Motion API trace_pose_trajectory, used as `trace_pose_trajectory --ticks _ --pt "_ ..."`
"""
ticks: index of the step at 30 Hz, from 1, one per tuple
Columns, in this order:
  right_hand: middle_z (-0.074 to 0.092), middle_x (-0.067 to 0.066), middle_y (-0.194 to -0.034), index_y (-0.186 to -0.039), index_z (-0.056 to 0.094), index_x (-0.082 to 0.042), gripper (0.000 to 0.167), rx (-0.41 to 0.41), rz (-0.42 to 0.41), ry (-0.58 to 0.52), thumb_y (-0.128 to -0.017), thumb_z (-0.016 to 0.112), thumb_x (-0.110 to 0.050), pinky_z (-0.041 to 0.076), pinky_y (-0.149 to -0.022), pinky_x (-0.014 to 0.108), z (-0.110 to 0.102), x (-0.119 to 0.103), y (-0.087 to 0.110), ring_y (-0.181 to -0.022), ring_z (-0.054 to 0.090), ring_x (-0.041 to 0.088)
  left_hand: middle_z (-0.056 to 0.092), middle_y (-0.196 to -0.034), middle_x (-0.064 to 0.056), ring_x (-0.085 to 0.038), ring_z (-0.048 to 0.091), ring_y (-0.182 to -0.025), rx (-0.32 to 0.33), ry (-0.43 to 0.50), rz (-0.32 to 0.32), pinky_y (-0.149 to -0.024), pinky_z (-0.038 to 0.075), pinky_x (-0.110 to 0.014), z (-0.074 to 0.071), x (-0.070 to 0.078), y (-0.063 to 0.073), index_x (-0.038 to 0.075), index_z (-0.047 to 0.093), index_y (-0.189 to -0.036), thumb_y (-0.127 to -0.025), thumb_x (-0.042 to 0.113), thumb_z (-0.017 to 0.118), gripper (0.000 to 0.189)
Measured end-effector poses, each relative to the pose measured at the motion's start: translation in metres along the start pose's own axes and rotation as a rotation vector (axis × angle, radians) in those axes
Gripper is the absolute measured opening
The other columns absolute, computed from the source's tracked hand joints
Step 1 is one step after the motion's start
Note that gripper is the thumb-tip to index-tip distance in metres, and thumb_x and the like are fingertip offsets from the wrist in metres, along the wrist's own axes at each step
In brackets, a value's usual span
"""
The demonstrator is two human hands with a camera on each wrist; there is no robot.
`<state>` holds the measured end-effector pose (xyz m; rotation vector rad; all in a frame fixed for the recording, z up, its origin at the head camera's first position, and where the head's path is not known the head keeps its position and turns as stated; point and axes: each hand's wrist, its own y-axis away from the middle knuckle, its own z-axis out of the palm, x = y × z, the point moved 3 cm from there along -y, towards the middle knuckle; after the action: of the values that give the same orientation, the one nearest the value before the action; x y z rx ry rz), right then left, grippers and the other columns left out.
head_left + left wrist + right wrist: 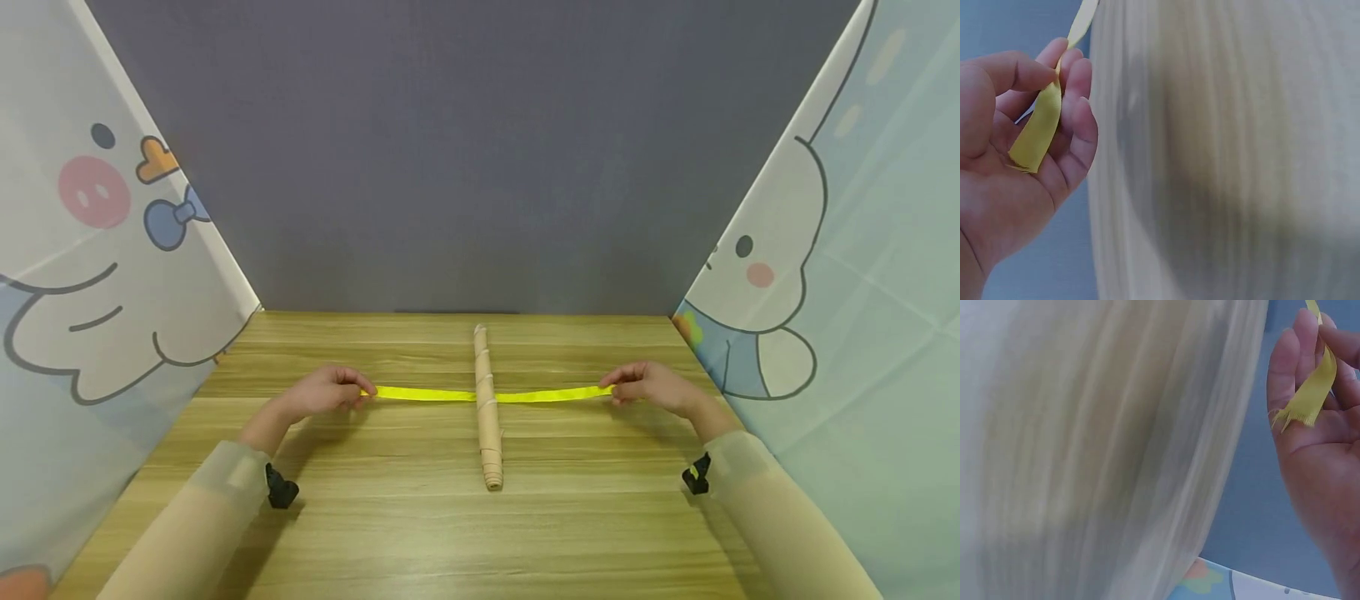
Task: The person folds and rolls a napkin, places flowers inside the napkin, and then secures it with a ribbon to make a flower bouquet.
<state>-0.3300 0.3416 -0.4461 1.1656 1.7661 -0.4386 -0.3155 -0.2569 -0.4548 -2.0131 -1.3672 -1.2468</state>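
Note:
A bright yellow ribbon [427, 394] stretches left to right across the middle in the head view. It passes beneath a rolled tan sheet [487, 417], which lies lengthwise, pointing away from me, and hides the ribbon's centre. My left hand [326, 390] pinches the ribbon near its left end between thumb and fingers; in the left wrist view its cut tail [1036, 134] hangs over the palm. The other end is pinched by my right hand [651, 387], with a frayed tail [1310, 400] over the palm in the right wrist view. Neither hand touches the roll.
Everything lies over a wood-grain table [450, 542]. A dark grey panel [480, 167] stands at its back edge. Cartoon-printed cloths hang along the left side [45, 350] and the right side [892, 250].

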Motion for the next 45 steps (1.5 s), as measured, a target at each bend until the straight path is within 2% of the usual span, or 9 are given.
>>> trace_pose_trajectory --ticks 9,12,16,21,25,29,33,37,45 --pt "0.077 0.023 -0.126 -0.142 0.067 0.006 0.040 0.079 -0.015 -0.020 -0.109 0.069 -0.017 0.063 -0.102 0.044 -0.002 -0.013 -0.003 -0.115 0.078 0.029 0.075 -0.132 -0.026 -0.036 0.074 -0.119 0.052 -0.038 0.017 -0.096 0.061 -0.047 -0.008 0.018 -0.002 -0.003 0.068 -0.144 -0.111 0.010 0.057 0.037" --pt "0.077 0.025 -0.127 -0.141 0.067 0.007 0.039 0.160 -0.031 -0.002 -0.110 0.068 -0.017 0.062 -0.103 0.047 0.000 -0.023 -0.005 -0.114 0.079 0.030 0.074 -0.129 -0.029 -0.027 0.074 -0.092 0.103 -0.094 0.043 -0.080 0.060 -0.037 -0.008 0.023 -0.005 -0.003 0.068 -0.145 -0.112 0.011 0.059 0.037" --pt "0.077 0.027 -0.126 -0.139 0.067 0.009 0.038 0.246 -0.034 0.035 -0.111 0.068 -0.016 0.061 -0.104 0.053 0.003 -0.031 -0.009 -0.111 0.080 0.029 0.073 -0.131 -0.030 -0.016 0.051 -0.071 0.195 -0.250 0.067 -0.065 0.046 -0.028 -0.008 0.030 -0.009 -0.002 0.073 -0.138 -0.107 0.009 0.067 0.034" --pt "0.078 0.026 -0.120 -0.138 0.066 0.013 0.038 0.290 -0.057 0.041 -0.109 0.069 -0.012 0.064 -0.097 0.046 0.002 -0.032 -0.014 -0.097 0.079 0.009 0.074 -0.132 -0.026 -0.031 0.071 -0.100 0.282 -0.344 0.113 -0.082 0.057 -0.039 -0.006 0.039 -0.010 0.001 0.078 -0.127 -0.106 0.008 0.070 0.023" --pt "0.080 0.024 -0.116 -0.136 0.068 0.014 0.037 0.329 -0.061 0.051 -0.110 0.069 -0.012 0.066 -0.092 0.040 0.001 -0.031 -0.015 -0.095 0.079 0.012 0.078 -0.123 -0.025 -0.042 0.077 -0.108 0.337 -0.320 0.140 -0.073 0.059 -0.033 -0.006 0.040 -0.012 0.000 0.076 -0.128 -0.107 0.008 0.070 0.023" --pt "0.080 0.023 -0.112 -0.128 0.074 0.009 0.031 0.362 -0.053 0.108 -0.110 0.070 -0.015 0.067 -0.089 0.041 0.001 -0.034 -0.013 -0.097 0.080 0.024 0.080 -0.113 -0.025 -0.044 0.078 -0.099 0.354 -0.279 0.126 -0.055 0.044 -0.027 -0.008 0.041 -0.012 0.001 0.078 -0.129 -0.110 0.017 0.070 0.027" --pt "0.079 0.018 -0.107 -0.118 0.080 0.000 0.022 0.386 -0.072 0.294 -0.108 0.072 -0.017 0.063 -0.080 0.037 0.001 -0.041 -0.011 -0.090 0.072 0.024 0.082 -0.110 -0.020 -0.037 0.079 -0.098 0.361 -0.300 0.123 -0.066 0.054 -0.033 -0.010 0.044 -0.011 0.004 0.079 -0.129 -0.113 0.028 0.066 0.033" --pt "0.071 0.010 -0.100 -0.109 0.084 -0.007 0.015 0.419 -0.094 0.431 -0.106 0.075 -0.019 0.046 -0.072 0.033 0.002 -0.047 -0.012 -0.081 0.054 0.019 0.082 -0.116 -0.014 -0.027 0.074 -0.100 0.388 -0.309 0.123 -0.086 0.056 -0.042 -0.012 0.047 -0.012 0.007 0.081 -0.123 -0.113 0.032 0.066 0.032" --pt "0.074 0.006 -0.102 -0.118 0.082 -0.009 0.026 0.382 -0.063 0.284 -0.107 0.075 -0.031 0.050 -0.072 0.030 0.005 -0.056 -0.015 -0.084 0.057 0.020 0.060 -0.085 -0.005 -0.017 0.044 -0.068 0.350 -0.134 0.094 -0.062 0.039 -0.031 -0.009 0.058 -0.012 0.009 0.075 -0.109 -0.112 0.032 0.064 0.025"
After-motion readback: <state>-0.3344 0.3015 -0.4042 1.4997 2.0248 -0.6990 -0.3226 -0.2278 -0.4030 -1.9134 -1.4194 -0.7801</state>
